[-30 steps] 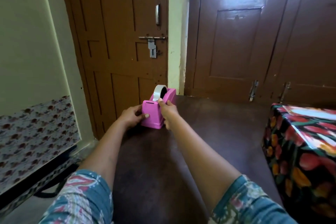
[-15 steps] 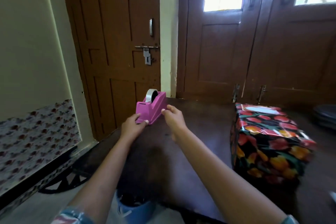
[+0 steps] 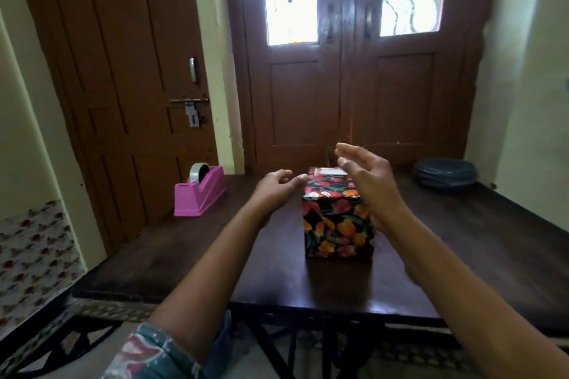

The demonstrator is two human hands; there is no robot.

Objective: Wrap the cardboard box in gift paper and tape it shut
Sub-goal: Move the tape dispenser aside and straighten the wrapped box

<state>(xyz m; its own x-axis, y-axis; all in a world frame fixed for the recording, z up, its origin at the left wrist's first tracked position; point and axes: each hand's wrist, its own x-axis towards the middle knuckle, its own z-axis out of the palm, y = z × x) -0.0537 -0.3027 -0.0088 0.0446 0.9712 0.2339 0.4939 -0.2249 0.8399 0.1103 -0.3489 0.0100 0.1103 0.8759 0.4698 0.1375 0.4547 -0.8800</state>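
Fingers (image 3: 345, 148) spread; box (image 3: 337, 221) fully floral-wrapped.

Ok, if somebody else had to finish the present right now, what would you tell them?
Left hand: empty, loosely curled, fingertips near the top left edge of the wrapped box.
Right hand: open, empty, raised over the box's right side.
Box: stands upright mid-table, covered in flowery paper on the sides that show.
Tape dispenser: pink, roll loaded, on the table to the left, untouched.
Done: paper is on.
Left: I cannot see a piece of tape on either hand, so check the flaps and tape any loose ones.
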